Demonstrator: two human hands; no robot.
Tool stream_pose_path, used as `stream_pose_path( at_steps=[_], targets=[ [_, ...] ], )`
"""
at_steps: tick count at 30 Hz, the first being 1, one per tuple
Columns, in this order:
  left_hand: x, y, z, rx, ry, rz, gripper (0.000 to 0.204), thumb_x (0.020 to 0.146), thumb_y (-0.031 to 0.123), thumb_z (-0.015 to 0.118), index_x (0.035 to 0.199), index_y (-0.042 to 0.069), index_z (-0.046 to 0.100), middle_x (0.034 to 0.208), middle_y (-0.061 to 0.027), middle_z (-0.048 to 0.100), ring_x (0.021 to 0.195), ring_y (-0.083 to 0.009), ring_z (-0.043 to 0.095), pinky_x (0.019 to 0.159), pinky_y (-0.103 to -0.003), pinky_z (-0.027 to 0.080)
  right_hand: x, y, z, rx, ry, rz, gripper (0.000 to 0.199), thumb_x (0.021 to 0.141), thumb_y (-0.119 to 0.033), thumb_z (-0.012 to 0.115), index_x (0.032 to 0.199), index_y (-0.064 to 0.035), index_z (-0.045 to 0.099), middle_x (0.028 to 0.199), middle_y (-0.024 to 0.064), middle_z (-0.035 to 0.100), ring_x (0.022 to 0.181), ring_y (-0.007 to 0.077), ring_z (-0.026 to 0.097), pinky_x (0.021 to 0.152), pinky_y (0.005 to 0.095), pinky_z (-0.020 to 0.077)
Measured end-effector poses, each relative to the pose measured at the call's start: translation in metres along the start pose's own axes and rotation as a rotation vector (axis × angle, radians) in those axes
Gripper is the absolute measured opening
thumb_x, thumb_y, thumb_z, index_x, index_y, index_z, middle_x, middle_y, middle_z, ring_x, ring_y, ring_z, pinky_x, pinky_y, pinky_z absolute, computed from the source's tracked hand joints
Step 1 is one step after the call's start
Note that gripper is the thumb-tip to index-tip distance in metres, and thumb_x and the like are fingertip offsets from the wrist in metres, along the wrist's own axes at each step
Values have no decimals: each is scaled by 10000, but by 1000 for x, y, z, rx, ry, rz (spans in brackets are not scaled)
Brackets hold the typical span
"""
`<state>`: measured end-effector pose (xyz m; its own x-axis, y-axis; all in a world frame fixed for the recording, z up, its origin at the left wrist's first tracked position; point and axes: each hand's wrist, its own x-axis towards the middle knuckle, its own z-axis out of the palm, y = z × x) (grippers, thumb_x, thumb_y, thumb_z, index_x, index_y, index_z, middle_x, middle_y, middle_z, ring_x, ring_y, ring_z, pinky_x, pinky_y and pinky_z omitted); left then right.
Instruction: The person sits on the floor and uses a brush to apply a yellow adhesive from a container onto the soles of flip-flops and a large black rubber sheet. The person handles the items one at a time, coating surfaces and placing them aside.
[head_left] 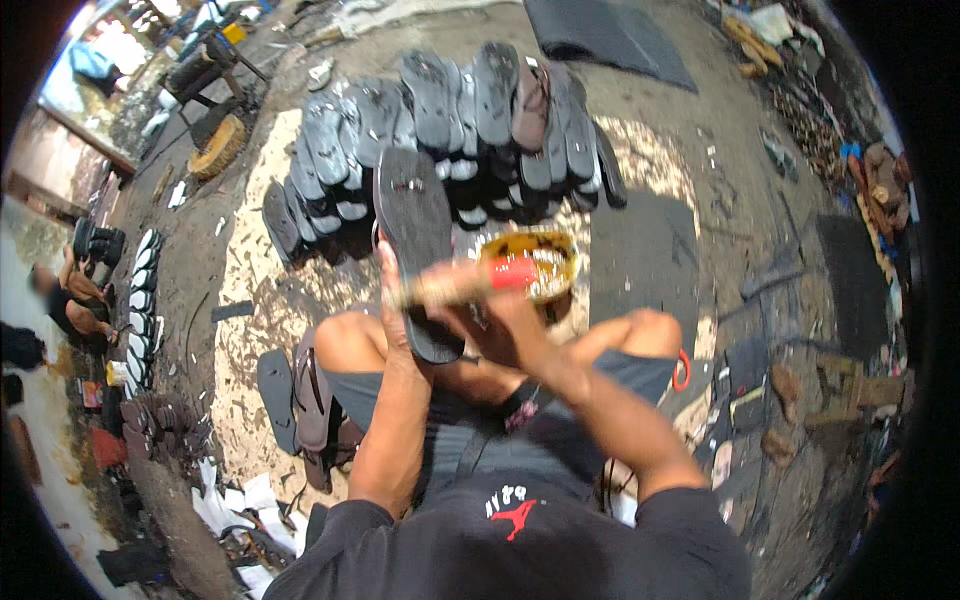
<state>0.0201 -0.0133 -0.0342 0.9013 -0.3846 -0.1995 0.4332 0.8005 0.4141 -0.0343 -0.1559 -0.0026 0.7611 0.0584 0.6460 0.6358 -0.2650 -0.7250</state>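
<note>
My left hand (394, 322) holds up a black sandal sole (412, 215), its long flat face toward me and a small slot near the top. My right hand (505, 325), smeared by motion, is closed on a short stick-like tool (450, 285) with a pale brown shaft and a red end. The tool lies across the lower half of the sole; I cannot tell whether they touch. Just beyond my right hand stands a yellow bowl (487, 245) with shiny amber-brown stuff in it.
Several dark sandals (430, 95) stand packed together ahead. Brown sandals (322, 400) lie by my left knee. A black sheet (645, 260) lies right of the bowl, another mat (610, 40) farther off. White scraps (255, 505) litter the lower left. Another person (75, 300) sits far left.
</note>
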Motion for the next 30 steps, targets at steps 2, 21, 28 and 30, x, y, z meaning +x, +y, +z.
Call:
stream_pose_path(
  at_steps=[2,21,28,30],
  targets=[
    [20,-1,-24,69,84,30,745,983,667,495,1310,5,593,1069,-171,715,732,-284,704,636,-392,623,-40,-31,-7,198,-29,231,254,968,-138,704,1175,5,670,1086,112,717,1018,201,671,913,371,525],
    [-1,206,-148,1066,594,514,460,1011,229,643,1437,78,553,1440,-101,581,1242,-169,596,996,-325,499,-87,0,-157,-126,837,673,380,1031,-287,647,1242,25,596,1164,64,627,1099,147,557,1003,305,424],
    [-253,236,-325,1550,1342,69,967,779,517,834,1506,16,439,1357,-288,603,1299,-369,572,1073,-439,449,-95,69,-162,37,718,806,402,1018,-341,670,1164,31,629,1082,46,655,992,119,571,896,281,461],
    [-251,226,-323,1624,1263,-30,947,752,493,851,1491,42,467,1272,-260,665,1213,-378,633,1034,-465,485,-84,66,-155,47,667,774,411,1017,-344,670,1167,36,634,1080,44,660,984,111,572,889,275,464]
  ],
)
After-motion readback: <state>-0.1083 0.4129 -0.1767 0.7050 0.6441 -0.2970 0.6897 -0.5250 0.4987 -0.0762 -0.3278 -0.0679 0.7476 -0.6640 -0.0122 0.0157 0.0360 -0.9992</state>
